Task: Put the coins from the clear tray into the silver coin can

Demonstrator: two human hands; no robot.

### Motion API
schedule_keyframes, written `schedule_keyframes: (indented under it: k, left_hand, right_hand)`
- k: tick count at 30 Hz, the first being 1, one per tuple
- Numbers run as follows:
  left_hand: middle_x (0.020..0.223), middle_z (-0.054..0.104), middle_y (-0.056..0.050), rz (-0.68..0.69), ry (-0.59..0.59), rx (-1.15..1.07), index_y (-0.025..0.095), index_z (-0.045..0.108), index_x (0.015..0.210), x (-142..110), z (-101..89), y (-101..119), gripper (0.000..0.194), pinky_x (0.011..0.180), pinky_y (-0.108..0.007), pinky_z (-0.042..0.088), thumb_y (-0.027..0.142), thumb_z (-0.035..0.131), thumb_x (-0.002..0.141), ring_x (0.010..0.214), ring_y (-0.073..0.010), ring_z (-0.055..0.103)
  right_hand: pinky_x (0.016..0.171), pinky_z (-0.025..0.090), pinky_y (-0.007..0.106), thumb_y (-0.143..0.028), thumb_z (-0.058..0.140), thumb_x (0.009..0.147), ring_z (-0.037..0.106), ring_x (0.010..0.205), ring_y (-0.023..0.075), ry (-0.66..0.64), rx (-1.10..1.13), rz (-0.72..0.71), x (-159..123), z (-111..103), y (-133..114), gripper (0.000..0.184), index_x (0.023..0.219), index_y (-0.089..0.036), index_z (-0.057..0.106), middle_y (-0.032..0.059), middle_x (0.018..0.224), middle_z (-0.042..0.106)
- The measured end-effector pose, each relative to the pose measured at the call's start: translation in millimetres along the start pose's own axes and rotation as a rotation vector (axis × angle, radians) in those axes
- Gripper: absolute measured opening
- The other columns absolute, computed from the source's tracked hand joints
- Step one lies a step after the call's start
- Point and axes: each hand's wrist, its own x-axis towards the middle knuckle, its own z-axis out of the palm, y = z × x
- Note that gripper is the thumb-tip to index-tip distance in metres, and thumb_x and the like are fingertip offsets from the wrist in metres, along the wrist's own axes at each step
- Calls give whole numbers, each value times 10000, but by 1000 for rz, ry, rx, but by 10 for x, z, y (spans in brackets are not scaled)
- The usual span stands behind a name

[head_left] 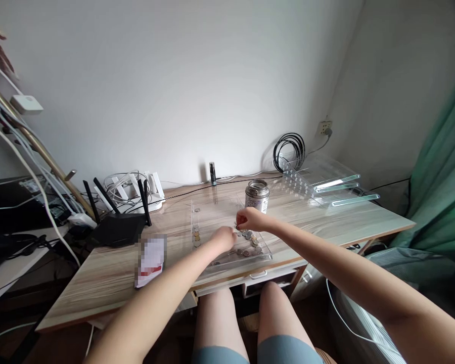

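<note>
A shallow clear plastic tray (212,212) lies on the desk in front of me. Loose coins (249,235) are scattered over its right half, and a short row of coins (196,236) runs along its left side. My left hand (225,238) is closed low over the middle of the tray, its fingertips beside the coins; whatever it holds is hidden. Just to its right, my right hand (251,219) pinches what looks like a coin between thumb and fingers. Behind that hand stands a patterned metal tin (257,194), its lower part covered by the hand.
A black router (119,228) and a white router (157,192) stand at the left. A blurred packet (151,260) lies near the front edge. Clear stacked trays (326,182) and a coiled black cable (289,151) sit back right. A small dark bottle (212,173) stands by the wall.
</note>
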Motion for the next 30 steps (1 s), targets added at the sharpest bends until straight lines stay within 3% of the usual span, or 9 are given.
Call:
schedule_keyframes:
  k: [5,8,9,11,14,17,19,26,30]
  left_hand:
    - [451,308,45,-123,-136,-255,173,379,543,-120,-5,190,245,323,-179,141,211,275,761,323,-50,168]
    - [462,337,42,-216,-185,-734,146,414,566,-172,-15,208,237,302,-147,67,235,317,764,308,-22,170]
    - [458,336,45,-228,-161,-856,143,414,568,-181,-31,194,240,299,-139,57,244,332,770,303,-16,174]
    - [443,319,55,-223,-89,-962,144,396,561,-187,-78,152,254,294,-128,57,247,337,786,295,-8,176]
    - [435,312,60,-217,-38,-989,149,372,559,-175,-150,90,251,291,-123,62,216,318,795,289,-7,188]
    - [444,328,58,-214,-27,-1002,146,388,578,-166,-186,67,226,292,-122,68,192,322,788,292,-7,204]
    - [447,332,58,-211,-29,-1000,144,400,586,-170,-192,64,216,292,-124,75,192,329,784,296,-8,209]
    - [455,384,41,-244,33,-926,138,416,594,-173,-142,-1,174,292,-129,101,165,360,756,301,-11,234]
    - [489,478,-34,-323,22,-842,114,471,630,-131,-51,5,213,287,-134,137,219,361,779,324,-42,335]
  right_hand:
    - [504,380,188,-266,573,657,546,571,103,31,188,-82,31,-143,-242,146,742,-150,596,5,648,623]
    - [557,388,218,-315,525,725,557,632,127,192,-65,-64,-5,-146,-243,171,764,-167,601,29,719,630]
    - [593,395,237,-309,521,732,563,668,144,186,-188,-61,-32,-125,-207,163,761,-172,605,39,744,631]
    - [692,405,303,-280,581,688,571,766,195,22,-416,-80,-96,-51,-108,139,769,-173,616,62,792,636]
    - [870,328,441,-204,658,610,527,939,267,-219,-623,-110,-176,100,19,276,875,-139,615,118,907,624]
    - [942,216,511,-125,607,649,490,1002,275,-231,-710,-105,-188,208,59,289,937,-103,599,151,943,609]
    - [943,206,516,-92,580,661,489,998,265,-223,-717,-113,-165,230,68,279,939,-112,599,140,922,612]
    - [854,328,405,-195,650,613,517,935,245,-255,-552,-72,-71,112,131,86,677,-154,612,80,836,627]
    - [724,397,290,-206,568,677,567,743,165,-122,-317,-58,-8,-17,-11,83,735,-168,614,41,766,639]
